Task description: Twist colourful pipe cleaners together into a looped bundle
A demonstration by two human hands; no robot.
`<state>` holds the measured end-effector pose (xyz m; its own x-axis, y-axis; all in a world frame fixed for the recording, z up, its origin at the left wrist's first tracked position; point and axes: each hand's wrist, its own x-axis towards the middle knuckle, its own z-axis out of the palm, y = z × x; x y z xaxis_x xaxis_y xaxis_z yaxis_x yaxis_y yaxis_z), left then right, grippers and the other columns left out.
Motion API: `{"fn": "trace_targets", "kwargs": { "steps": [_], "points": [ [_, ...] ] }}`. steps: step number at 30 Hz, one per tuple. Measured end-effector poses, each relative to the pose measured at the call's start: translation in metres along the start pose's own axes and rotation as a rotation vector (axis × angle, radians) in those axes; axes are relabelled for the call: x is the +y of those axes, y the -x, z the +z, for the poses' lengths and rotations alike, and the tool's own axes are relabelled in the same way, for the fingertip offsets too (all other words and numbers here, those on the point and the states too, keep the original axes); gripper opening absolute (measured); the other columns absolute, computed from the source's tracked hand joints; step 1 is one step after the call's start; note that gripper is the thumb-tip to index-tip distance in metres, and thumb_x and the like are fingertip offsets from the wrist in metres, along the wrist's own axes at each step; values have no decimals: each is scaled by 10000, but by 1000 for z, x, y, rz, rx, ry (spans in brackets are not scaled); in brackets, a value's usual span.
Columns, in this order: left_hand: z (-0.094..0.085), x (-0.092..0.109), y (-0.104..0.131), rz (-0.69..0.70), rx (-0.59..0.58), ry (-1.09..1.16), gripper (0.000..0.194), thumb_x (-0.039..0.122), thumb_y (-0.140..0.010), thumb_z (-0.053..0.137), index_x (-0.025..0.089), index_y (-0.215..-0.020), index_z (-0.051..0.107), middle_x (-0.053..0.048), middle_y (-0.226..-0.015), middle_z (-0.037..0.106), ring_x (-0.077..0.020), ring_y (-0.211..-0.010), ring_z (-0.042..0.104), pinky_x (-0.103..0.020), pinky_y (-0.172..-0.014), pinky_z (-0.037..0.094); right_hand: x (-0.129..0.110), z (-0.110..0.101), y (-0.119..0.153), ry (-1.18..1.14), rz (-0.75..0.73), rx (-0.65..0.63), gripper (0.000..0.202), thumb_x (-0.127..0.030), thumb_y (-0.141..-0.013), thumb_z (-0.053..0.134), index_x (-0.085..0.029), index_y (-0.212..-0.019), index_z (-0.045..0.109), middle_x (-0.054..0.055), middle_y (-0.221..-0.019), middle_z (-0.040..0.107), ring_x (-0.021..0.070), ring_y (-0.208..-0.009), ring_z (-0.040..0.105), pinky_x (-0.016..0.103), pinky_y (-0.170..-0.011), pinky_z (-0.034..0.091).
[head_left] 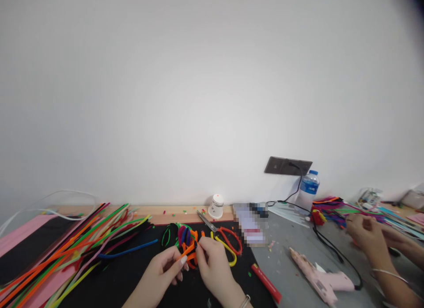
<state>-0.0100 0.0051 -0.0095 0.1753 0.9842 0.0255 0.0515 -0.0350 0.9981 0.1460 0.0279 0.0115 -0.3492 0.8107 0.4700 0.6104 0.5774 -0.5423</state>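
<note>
My left hand [167, 268] pinches an orange pipe cleaner [189, 251] between thumb and fingers above the black mat. My right hand [214, 261] is closed on the same orange piece from the other side, its fingertips partly hidden. Just behind the fingers sits a bundle of bent pipe cleaners [184, 234] in purple, blue and green, which seems joined to the orange one; I cannot tell exactly how. Scissors [212, 227] with red and yellow handles lie beside my right hand, blades toward the wall. A green-and-black looped item [168, 235] rests left of the bundle.
Loose pipe cleaners [89, 241] spread across the left side. A white cup [216, 206] stands upside down near the wall. To the right are a red stick-like tool [266, 282], a pink glue gun [323, 275] with its cable, a water bottle [308, 191] and a co-worker's hands [367, 237].
</note>
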Motion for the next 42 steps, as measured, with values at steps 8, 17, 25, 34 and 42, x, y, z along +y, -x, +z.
{"fn": "trace_targets", "kwargs": {
  "steps": [8, 17, 25, 34, 42],
  "points": [
    [6, -8, -2, -40, -31, -4, 430, 554, -773, 422, 172, -589, 494, 44, -459, 503, -72, -347, 419, -171, -360, 271, -1, 3, -1, -340, 96, -138, 254, -256, -843, 424, -168, -605, 446, -60, -528, 347, 84, -489, 328, 191, -465, 232],
    [11, -6, 6, -1, 60, -233, 390, 468, -810, 372, 206, -524, 412, 62, -371, 433, -77, -296, 368, -174, -343, 256, 0, 27, 8, -229, 123, -140, 347, -275, -905, 292, -168, -628, 473, -18, -571, 461, 100, -506, 414, 194, -483, 292],
    [9, -7, 3, 14, 31, -197, 364, 458, -815, 384, 203, -561, 442, 57, -410, 469, -93, -327, 437, -175, -369, 321, -2, 27, 9, -89, 80, -93, 340, -232, -903, 292, -178, -620, 473, -8, -564, 494, 111, -484, 438, 211, -473, 285],
    [10, -16, 0, -102, 36, -190, 460, 564, -774, 369, 208, -483, 395, 95, -315, 332, -79, -272, 344, -168, -316, 244, 1, 20, 7, -82, 89, -90, 312, -243, -875, 366, -176, -572, 390, -39, -530, 403, 91, -481, 364, 196, -475, 235],
    [11, -7, 1, -76, 40, -131, 445, 544, -787, 363, 195, -522, 440, 90, -329, 365, -72, -288, 335, -169, -336, 263, 1, 13, 3, -36, 72, -52, 317, -231, -896, 294, -186, -589, 358, -39, -525, 380, 95, -467, 345, 216, -468, 211]
  ]
}}
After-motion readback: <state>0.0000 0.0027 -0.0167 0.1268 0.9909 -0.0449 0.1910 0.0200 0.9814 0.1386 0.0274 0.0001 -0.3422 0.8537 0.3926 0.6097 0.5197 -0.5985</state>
